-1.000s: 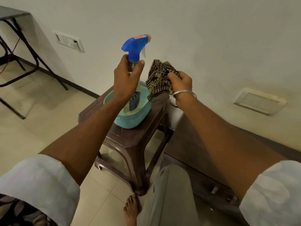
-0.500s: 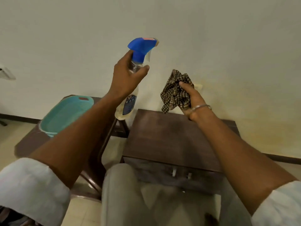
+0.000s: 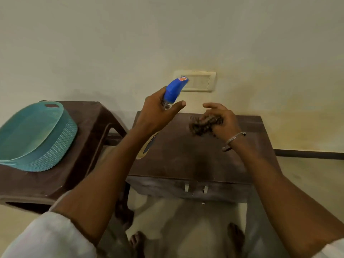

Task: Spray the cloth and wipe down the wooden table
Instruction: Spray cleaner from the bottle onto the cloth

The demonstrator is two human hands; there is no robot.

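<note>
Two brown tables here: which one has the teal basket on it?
The left brown table, with the teal basket on top. The table with metal handles, under both hands, has no basket.

The desk (image 3: 186, 157) stands against the wall, a stool (image 3: 89, 131) just beside it on the left. A basket (image 3: 37, 136) sits on the stool. Above the desk, the left hand (image 3: 158, 112) holds the spray bottle (image 3: 174, 90), left of the right hand (image 3: 221, 120) with the cloth (image 3: 202, 125). A wall plate (image 3: 195, 81) lies behind them.
</note>
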